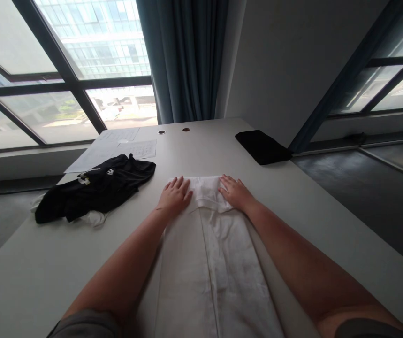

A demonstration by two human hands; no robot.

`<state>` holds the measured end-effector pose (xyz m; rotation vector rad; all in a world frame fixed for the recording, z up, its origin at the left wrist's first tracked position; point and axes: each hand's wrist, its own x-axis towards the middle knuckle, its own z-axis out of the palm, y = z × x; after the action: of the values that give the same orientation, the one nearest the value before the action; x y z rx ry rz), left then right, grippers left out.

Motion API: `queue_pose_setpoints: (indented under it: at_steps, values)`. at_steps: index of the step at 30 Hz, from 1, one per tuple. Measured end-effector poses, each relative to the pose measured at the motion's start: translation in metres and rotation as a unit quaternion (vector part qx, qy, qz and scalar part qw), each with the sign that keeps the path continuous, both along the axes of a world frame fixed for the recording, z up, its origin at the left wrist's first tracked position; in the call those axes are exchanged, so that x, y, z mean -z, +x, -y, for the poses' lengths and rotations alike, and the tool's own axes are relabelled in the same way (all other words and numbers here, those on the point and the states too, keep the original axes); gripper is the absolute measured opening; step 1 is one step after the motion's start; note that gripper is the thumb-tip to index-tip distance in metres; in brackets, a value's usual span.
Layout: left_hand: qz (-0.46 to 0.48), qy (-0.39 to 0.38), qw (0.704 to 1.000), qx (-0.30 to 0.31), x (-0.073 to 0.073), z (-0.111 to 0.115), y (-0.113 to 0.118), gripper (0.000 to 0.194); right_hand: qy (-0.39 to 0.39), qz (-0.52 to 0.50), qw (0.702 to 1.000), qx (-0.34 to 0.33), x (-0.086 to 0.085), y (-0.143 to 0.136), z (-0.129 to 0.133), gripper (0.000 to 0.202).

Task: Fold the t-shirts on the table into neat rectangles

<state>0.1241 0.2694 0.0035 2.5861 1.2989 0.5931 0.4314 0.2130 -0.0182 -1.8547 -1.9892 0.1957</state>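
A long white cloth garment (187, 263) lies lengthwise on the white table, running from the near edge of the view towards the middle. A seam or placket runs down its length; whether it is a shirt or trousers I cannot tell. At its far end a band of the cloth is folded over. My left hand (175, 193) rests flat on the left corner of that fold, fingers spread. On the right corner lies my right hand (234, 192), palm down with its fingers apart. Wrinkles show in the cloth on the right side.
A crumpled black garment (95, 188) with a bit of white cloth lies at the left, beside paper sheets (134, 149). A folded black cloth (262, 146) is at the far right of the table (328, 244). Windows and a blue curtain (187, 61) stand behind.
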Motion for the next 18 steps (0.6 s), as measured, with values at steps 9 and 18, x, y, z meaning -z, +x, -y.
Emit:
queue_pose_setpoints:
  at_steps: [9, 18]
  values:
    - [0.035, -0.058, 0.997, -0.037, 0.039, -0.022, -0.005, 0.063, -0.090, 0.027, 0.993, 0.078, 0.020, 0.022, -0.016, 0.070]
    - [0.145, -0.083, 0.986, 0.026, 0.030, -0.015, -0.056, 0.051, 0.012, 0.030, 0.999, 0.006, 0.007, 0.018, 0.029, 0.060]
